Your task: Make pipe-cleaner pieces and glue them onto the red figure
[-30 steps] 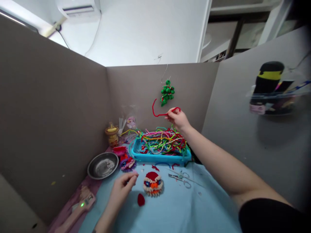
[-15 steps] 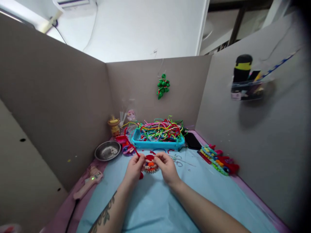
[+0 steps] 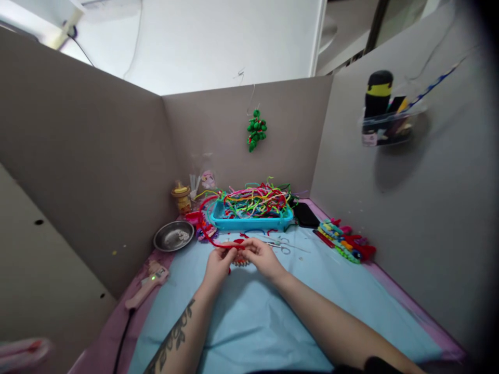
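Observation:
My left hand (image 3: 219, 264) and my right hand (image 3: 262, 257) meet above the table, fingers pinched together around a small craft piece of chenille stem (image 3: 240, 262). Its ridged lower part shows orange and beige; the fingers hide most of the rest. From between the fingertips a long red chenille stem (image 3: 203, 224) curves up and left towards the tray. My left fingers press on this red stem, while my right thumb and fingers grip the top of the craft piece.
A blue tray (image 3: 249, 224) heaped with colourful chenille stems stands behind my hands. Scissors (image 3: 283, 249) lie to the right, beside colourful chenille pieces (image 3: 343, 243). On the left are a metal bowl (image 3: 166, 242) and a pink glue gun (image 3: 150, 285). Grey partitions (image 3: 249, 150) surround the table.
The red stem has swung into a wide loop and now runs across the top of the craft piece. My hands have drawn closer together and cover more of it. The view has shifted slightly.

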Available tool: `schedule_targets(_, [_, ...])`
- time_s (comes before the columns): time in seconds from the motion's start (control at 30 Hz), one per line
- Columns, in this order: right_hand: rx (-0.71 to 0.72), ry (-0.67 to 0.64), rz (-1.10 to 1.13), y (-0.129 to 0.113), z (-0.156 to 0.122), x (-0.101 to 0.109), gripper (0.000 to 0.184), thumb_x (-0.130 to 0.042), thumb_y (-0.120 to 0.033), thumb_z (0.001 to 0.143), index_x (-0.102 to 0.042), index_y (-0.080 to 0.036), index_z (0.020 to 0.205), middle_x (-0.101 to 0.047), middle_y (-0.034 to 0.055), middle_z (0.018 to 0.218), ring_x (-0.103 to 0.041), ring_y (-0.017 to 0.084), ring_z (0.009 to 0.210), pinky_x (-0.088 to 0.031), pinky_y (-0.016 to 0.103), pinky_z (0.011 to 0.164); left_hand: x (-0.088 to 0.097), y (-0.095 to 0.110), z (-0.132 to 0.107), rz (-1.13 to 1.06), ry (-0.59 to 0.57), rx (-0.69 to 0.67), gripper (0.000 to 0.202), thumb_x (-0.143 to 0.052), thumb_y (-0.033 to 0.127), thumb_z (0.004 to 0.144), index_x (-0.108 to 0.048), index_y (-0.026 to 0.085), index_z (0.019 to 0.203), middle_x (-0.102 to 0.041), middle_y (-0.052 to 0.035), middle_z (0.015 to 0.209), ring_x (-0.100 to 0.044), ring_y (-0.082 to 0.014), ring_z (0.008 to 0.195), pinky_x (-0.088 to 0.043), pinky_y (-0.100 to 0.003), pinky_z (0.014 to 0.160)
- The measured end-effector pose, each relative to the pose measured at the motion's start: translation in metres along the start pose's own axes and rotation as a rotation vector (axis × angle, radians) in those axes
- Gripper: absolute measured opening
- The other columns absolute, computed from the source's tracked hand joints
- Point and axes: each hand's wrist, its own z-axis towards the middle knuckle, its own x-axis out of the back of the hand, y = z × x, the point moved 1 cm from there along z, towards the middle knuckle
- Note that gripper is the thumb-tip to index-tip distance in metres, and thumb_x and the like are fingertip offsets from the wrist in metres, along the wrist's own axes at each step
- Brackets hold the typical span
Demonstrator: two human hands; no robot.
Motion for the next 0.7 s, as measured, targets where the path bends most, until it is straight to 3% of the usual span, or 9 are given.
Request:
schedule_targets(0.17, [-0.031,0.008,-0.040,-0.001,0.000,0.002,0.022,-0.072,-0.032,0.063,-0.058,-0.017,0.071,-0.064,-0.0022,0.059,-0.056,0.010,0.050,-0.043,0.022,0.051,0.002,0.002,-0.001,0.078,0.063,-0.065,0.022,-0.063,0.034,0.071,-0.065,0.013,0.079,-0.063,-0.0018,0.065,-0.056,-0.0133,0.059,-0.044,-0.024,0.059])
schedule_targets(0.33, [-0.148,-0.076,-0.233,0.002,0.002,0.004,0.022,-0.073,-0.026,0.057,-0.055,-0.015,0.063,-0.059,-0.0030,0.052,-0.050,0.008,0.045,-0.039,0.021,0.047,-0.001,0.011,-0.006,0.063,-0.046,-0.121,0.021,-0.062,0.034,0.072,-0.060,0.014,0.068,-0.059,-0.0001,0.063,-0.054,-0.0123,0.059,-0.042,-0.023,0.058])
schedule_targets(0.4, [-0.121,-0.076,-0.280,0.004,0.002,0.005,0.021,-0.071,-0.027,0.061,-0.055,-0.015,0.066,-0.059,-0.0023,0.055,-0.052,0.009,0.048,-0.041,0.022,0.049,-0.002,0.012,-0.006,0.031,-0.043,-0.114,0.022,-0.063,0.035,0.072,-0.060,0.014,0.067,-0.058,0.0006,0.062,-0.052,-0.0115,0.058,-0.041,-0.022,0.057])
schedule_targets(0.5, [0.063,-0.053,-0.360,0.005,-0.002,0.004,0.023,-0.065,-0.031,0.071,-0.058,-0.016,0.087,-0.065,0.0019,0.073,-0.059,0.013,0.062,-0.047,0.026,0.060,0.000,0.008,-0.004,-0.047,0.057,-0.052,0.025,-0.064,0.039,0.071,-0.060,0.015,0.071,-0.053,0.0032,0.057,-0.046,-0.0088,0.052,-0.037,-0.020,0.052])
schedule_targets(0.57, [0.265,-0.035,-0.543,0.005,-0.006,0.004,0.032,-0.065,-0.029,0.072,-0.057,-0.019,0.102,-0.065,0.0049,0.087,-0.061,0.016,0.075,-0.048,0.030,0.067,0.002,0.003,-0.002,-0.128,0.102,-0.009,0.028,-0.065,0.042,0.070,-0.060,0.015,0.072,-0.052,0.0039,0.057,-0.044,-0.0075,0.050,-0.035,-0.019,0.051])
schedule_targets(0.7, [0.685,0.021,-0.833,0.004,-0.011,0.004,0.023,-0.058,-0.018,0.079,-0.059,-0.021,0.101,-0.065,0.0066,0.090,-0.058,0.018,0.084,-0.048,0.033,0.075,0.001,-0.004,0.000,-0.287,0.043,0.056,0.032,-0.066,0.045,0.069,-0.058,0.014,0.072,-0.050,0.0039,0.058,-0.043,-0.0069,0.050,-0.034,-0.019,0.050])
